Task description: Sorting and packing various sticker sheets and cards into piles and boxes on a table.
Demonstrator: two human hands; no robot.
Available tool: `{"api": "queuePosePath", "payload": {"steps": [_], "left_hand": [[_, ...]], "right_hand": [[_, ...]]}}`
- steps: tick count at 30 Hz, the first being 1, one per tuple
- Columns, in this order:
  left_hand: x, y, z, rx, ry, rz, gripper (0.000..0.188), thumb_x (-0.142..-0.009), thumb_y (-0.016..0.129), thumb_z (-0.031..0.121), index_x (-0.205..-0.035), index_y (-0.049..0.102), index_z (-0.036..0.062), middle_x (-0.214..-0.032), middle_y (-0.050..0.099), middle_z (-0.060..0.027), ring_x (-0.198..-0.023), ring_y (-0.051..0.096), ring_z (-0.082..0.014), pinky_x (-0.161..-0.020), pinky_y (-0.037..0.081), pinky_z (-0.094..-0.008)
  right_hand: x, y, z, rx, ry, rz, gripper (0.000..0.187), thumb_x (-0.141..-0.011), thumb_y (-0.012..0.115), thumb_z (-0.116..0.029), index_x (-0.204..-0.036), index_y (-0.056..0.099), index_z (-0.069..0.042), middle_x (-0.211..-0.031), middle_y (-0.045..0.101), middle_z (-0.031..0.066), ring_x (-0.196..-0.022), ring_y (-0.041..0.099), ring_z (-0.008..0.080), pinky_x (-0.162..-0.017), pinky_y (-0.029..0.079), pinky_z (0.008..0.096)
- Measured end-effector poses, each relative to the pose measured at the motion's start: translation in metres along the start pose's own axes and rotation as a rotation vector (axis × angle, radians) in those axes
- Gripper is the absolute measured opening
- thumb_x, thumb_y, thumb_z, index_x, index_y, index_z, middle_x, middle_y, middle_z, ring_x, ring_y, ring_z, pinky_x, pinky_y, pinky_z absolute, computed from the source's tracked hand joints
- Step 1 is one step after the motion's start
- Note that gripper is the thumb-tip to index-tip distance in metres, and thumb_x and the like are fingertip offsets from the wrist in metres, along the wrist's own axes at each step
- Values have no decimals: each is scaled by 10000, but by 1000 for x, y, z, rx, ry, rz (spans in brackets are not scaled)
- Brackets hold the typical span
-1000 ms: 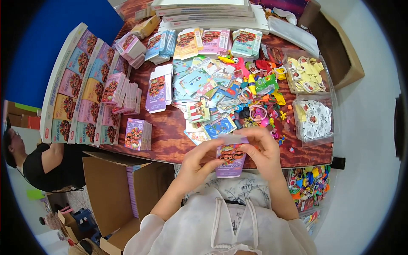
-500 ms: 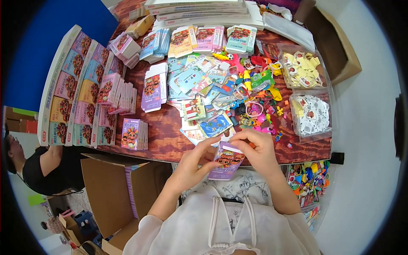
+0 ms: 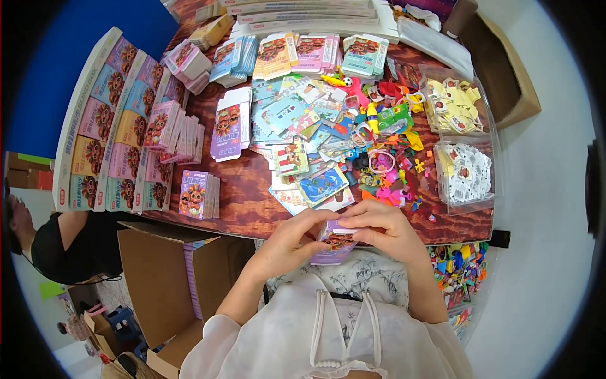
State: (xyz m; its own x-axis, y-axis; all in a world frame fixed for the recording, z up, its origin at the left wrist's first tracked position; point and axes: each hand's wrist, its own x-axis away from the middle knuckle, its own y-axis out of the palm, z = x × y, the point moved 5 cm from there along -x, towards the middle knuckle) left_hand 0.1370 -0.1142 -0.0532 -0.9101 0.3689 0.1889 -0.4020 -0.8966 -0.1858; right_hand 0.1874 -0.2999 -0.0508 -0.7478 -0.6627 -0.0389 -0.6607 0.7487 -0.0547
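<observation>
A small purple cardboard box (image 3: 332, 251) with a printed character front is held upright over my lap, just off the table's near edge. My left hand (image 3: 291, 241) is closed around its left side, thumb on the front. My right hand (image 3: 386, 231) presses its fingers on the top flap and right side, thumb bent across the front. Whatever is inside the box is hidden. Just beyond the hands lie loose printed cards (image 3: 324, 186) and a heap of small colourful plastic toys (image 3: 391, 170).
Flat purple cartons (image 3: 231, 129) and finished boxes (image 3: 192, 196) stand left, beside display trays of boxes (image 3: 129, 129). Clear trays hold yellow (image 3: 453, 107) and white paper pieces (image 3: 468, 174) at right. An open brown carton (image 3: 158, 271) sits below left; another person (image 3: 60, 246) is beyond it.
My right hand's fingers have come down over the box top, and the flap they were pinching now lies lower. An orange bit glimpsed by that hand is out of sight. The view shifted slightly.
</observation>
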Motion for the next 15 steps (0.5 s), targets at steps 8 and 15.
{"api": "queuePosePath", "payload": {"steps": [8,15], "left_hand": [[-2,1,1,-12,-24,25,567,-849,686,-89,-1373,528,56,-1091,598,-56,-903,606,-131,-770,534,-273],[-1,-1,4,69,-47,20,599,-841,680,-67,-1402,522,72,-950,587,-72,-813,572,-154,-746,514,-301]], "right_hand": [[1,3,3,123,139,183,205,-845,722,-3,-1047,713,29,-966,712,89,-825,667,117,-703,531,260],[1,4,2,190,72,224,166,-884,687,-34,-1044,706,4,-890,715,69,-755,670,124,-660,521,268]]}}
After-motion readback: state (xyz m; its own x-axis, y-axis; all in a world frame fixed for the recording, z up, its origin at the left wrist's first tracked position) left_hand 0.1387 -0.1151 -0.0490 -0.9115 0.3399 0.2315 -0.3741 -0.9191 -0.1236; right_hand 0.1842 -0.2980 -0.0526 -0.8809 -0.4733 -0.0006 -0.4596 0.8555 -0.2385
